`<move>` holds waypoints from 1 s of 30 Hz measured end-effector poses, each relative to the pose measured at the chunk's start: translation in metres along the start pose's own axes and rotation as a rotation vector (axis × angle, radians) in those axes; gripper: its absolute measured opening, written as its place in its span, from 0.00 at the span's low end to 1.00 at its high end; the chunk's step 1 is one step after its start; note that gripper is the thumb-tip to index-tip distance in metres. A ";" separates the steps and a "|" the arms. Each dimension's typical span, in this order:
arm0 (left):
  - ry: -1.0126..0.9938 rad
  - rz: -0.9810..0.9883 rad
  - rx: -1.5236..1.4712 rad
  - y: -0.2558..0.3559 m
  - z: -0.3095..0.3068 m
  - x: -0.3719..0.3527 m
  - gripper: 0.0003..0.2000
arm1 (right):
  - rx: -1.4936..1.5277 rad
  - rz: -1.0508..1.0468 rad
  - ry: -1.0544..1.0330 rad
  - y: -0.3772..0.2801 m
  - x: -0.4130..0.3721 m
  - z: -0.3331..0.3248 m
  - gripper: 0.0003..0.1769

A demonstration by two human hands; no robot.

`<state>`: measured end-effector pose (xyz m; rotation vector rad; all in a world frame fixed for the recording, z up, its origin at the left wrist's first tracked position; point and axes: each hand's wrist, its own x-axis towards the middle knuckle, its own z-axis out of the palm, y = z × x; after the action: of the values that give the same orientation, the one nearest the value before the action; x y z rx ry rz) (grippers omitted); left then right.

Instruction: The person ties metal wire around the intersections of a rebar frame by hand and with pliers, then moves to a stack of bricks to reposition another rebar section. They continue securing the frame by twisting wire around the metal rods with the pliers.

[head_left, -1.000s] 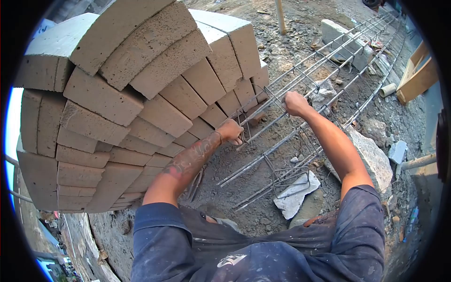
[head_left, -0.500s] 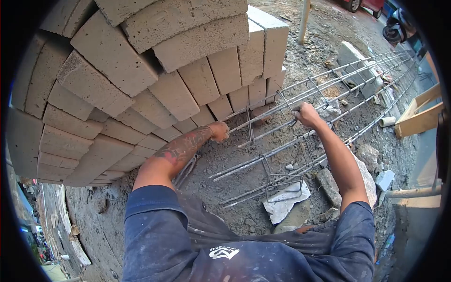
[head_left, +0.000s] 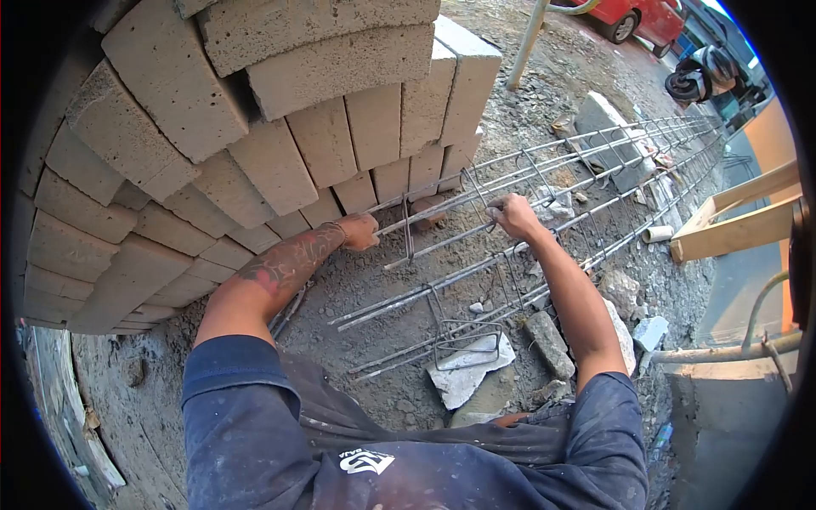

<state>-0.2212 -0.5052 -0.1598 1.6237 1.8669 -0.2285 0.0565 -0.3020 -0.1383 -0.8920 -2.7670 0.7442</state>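
A long rebar cage (head_left: 476, 272) of steel bars with square stirrups runs from just before me to the far right. At the near end of its upper bars, my left hand (head_left: 361, 231) is closed round a bar end, beside the stacked blocks. Farther along, my right hand (head_left: 514, 216) is closed on the cage where a dark stirrup (head_left: 491, 223) meets a bar; its fingertips are partly hidden. One loose-looking stirrup (head_left: 469, 343) lies at the cage's near lower end, over a broken slab piece (head_left: 466, 374).
A tall stack of light blocks (head_left: 306, 161) rises at left. Rubble (head_left: 551, 344) and a concrete block (head_left: 608, 127) lie by the cage. At right are a wooden frame (head_left: 731, 229) and a pole (head_left: 731, 350); a red car (head_left: 637, 19) and a motorbike (head_left: 710, 72) stand behind.
The view has turned to the right, so the blocks, cage and arms appear farther left. Both hands keep nearly the same places on the cage.
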 end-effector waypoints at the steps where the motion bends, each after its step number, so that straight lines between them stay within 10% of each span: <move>1: -0.001 0.005 0.000 0.001 0.001 0.002 0.17 | -0.002 0.005 0.000 0.001 0.000 0.000 0.12; 12: 0.349 -0.167 -0.257 0.046 -0.036 -0.004 0.16 | -0.009 0.005 0.022 0.002 0.001 0.005 0.12; 15: -0.003 -0.162 -0.698 0.057 -0.023 0.003 0.16 | 0.004 0.000 0.020 0.001 0.001 0.004 0.12; 30: 0.197 -0.036 -1.380 0.090 0.011 0.013 0.13 | -0.027 -0.004 -0.008 0.002 0.003 0.002 0.11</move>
<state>-0.1340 -0.4801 -0.1510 0.6218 1.4996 1.0209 0.0544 -0.2999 -0.1410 -0.8900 -2.7917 0.7129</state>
